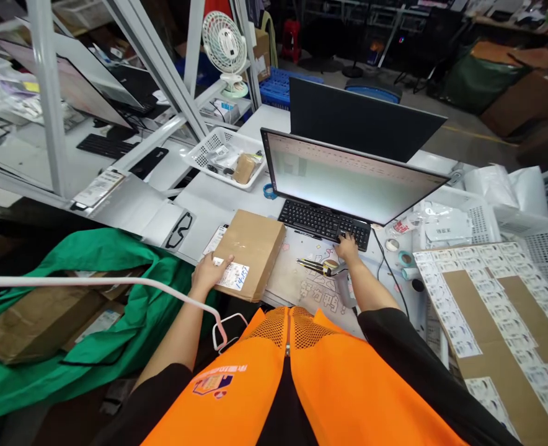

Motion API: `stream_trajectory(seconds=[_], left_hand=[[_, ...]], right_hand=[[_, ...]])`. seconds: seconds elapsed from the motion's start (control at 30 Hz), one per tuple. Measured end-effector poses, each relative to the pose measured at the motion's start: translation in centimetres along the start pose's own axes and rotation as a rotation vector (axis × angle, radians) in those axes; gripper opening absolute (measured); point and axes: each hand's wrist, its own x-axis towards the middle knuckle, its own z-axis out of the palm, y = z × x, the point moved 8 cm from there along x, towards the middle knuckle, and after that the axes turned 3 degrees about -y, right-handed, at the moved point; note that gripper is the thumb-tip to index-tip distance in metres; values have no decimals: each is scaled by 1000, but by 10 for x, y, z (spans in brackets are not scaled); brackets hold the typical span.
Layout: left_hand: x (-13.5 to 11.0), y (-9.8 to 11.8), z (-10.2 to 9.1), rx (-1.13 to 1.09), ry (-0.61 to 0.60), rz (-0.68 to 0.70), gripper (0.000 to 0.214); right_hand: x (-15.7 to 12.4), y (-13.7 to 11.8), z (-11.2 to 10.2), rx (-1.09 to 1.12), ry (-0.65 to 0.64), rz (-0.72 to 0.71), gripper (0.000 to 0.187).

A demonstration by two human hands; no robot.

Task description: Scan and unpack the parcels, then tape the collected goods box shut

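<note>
Holding a cardboard box (260, 241), my left grip (206, 274) presses its blue-inked label (233, 276); my right grip (347, 249), loosely spread, touches a keyboard (306, 215); the worktop (283, 272) reads "努力鸭!"

I stood by as the lone head-worn camera looked forward and down, close above its wearer's orange vest (348, 371), somewhat farther from the desk (211, 197), with the room's floor (469, 146) distant toward the upper right.
</note>
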Motion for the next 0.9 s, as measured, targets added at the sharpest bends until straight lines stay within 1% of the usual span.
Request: stream_trajectory(seconds=[0.13, 0.23, 0.3, 0.37, 0.4, 0.43, 0.53, 0.63, 0.67, 0.73, 0.83, 0.9], left_hand=[[3, -33, 0, -167, -15, -79, 73], [-10, -54, 10, -454, -13, -203, 65], [-25, -63, 20, -687, 14, -311, 71], [-38, -65, 31, -868, 48, -398, 80], [-43, -65, 36, -926, 56, -420, 82], [-46, -63, 40, -968, 46, -423, 81], [-48, -55, 53, -1045, -52, -369, 70], [-46, -61, 56, -1091, -86, -352, 63], [-45, -65, 54, -1078, -82, -361, 60], [-39, -76, 44, -956, -58, -369, 56], [-22, -83, 11, -721, 17, -343, 54], [-9, -74, -14, -656, 46, -289, 50]], right_hand=[[-9, -4, -2, 17, -4, -23, 62], [-21, -12, 0, 68, 43, -66, 63], [-34, -17, 4, 117, 100, -121, 62], [-52, -16, 13, 175, 155, -166, 60], [-61, -13, 18, 203, 175, -174, 59], [-71, -8, 24, 229, 189, -173, 58], [-98, 13, 40, 275, 218, -120, 57], [-121, 35, 48, 294, 279, -87, 60], [-127, 41, 50, 301, 302, -88, 61], [-136, 51, 53, 320, 330, -101, 62], [-141, 58, 55, 327, 332, -92, 64], [-144, 56, 52, 313, 322, -73, 64]])
